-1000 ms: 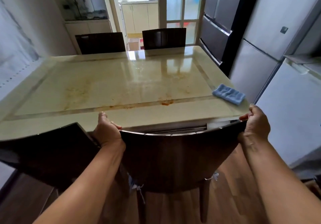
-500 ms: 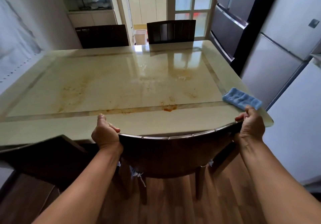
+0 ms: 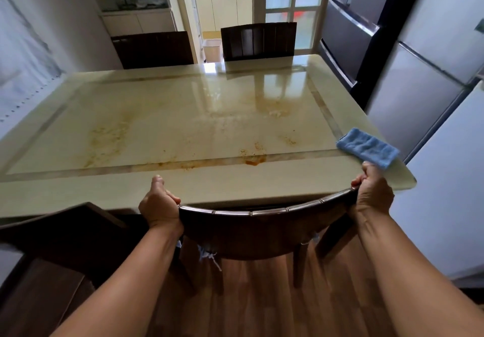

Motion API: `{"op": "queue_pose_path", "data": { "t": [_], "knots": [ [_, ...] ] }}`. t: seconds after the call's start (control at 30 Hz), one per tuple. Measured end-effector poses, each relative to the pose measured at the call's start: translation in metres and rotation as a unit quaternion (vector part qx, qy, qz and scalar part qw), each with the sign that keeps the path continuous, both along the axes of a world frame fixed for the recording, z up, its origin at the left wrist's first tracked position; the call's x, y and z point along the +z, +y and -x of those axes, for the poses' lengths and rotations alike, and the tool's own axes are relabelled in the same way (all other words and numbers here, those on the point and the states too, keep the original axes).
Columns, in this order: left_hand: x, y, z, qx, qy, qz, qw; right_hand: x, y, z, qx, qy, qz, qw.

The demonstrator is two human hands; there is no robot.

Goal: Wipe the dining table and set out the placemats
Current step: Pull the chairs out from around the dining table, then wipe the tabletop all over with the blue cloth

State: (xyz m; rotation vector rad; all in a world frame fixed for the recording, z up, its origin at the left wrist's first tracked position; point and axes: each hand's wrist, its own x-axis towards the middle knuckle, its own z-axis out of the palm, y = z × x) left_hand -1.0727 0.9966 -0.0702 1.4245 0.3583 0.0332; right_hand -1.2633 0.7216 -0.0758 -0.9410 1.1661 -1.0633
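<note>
Gripping the chair (image 3: 262, 229) back's ends, both hands (image 3: 159, 205) face the stained table (image 3: 183, 116).

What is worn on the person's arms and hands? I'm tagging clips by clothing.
Nothing shows: the left hand and right hand are bare, without gloves, rings or a watch, and both forearms are bare up to the picture's edge, no sleeve in view.
</note>
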Motion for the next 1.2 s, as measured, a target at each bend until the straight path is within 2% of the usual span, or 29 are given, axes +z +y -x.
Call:
{"op": "queue_pose_path", "data": {
  "t": [0.13, 0.2, 0.27, 0.37, 0.53, 0.67, 0.77, 0.87, 1.0, 1.2],
  "knots": [
    [-0.001, 0.004, 0.008, 0.005, 0.011, -0.012, 1.000, 0.001, 0.008, 0.004, -0.018, -0.014, 0.009, 1.000],
    [0.002, 0.006, 0.010, -0.005, 0.021, -0.032, 0.999, 0.004, 0.009, 0.003, -0.010, 0.019, 0.020, 1.000],
    [0.003, 0.009, 0.013, -0.026, 0.022, -0.084, 0.996, 0.005, 0.011, 0.002, -0.003, 0.052, 0.025, 0.998],
    [0.007, 0.013, 0.018, -0.072, -0.025, -0.158, 0.984, 0.009, 0.013, 0.003, -0.011, 0.086, 0.008, 0.996],
    [0.013, 0.020, 0.020, -0.161, -0.085, -0.280, 0.943, 0.010, 0.018, 0.004, 0.033, 0.170, 0.037, 0.984],
    [0.022, 0.023, 0.026, -0.209, -0.100, -0.327, 0.916, 0.016, 0.029, 0.006, 0.067, 0.257, 0.091, 0.960],
    [0.032, 0.023, 0.033, -0.240, -0.129, -0.365, 0.890, 0.030, 0.042, 0.007, 0.068, 0.355, 0.196, 0.911],
    [0.045, 0.016, 0.040, -0.270, -0.160, -0.359, 0.879, 0.050, 0.062, 0.004, 0.101, 0.295, 0.273, 0.910],
    [0.070, -0.005, 0.056, -0.330, -0.183, -0.266, 0.887, 0.080, 0.087, -0.004, 0.175, 0.184, 0.314, 0.915],
    [0.097, -0.043, 0.075, -0.404, -0.181, -0.161, 0.882, 0.104, 0.089, -0.020, 0.286, 0.146, 0.345, 0.882]
  ]
}}
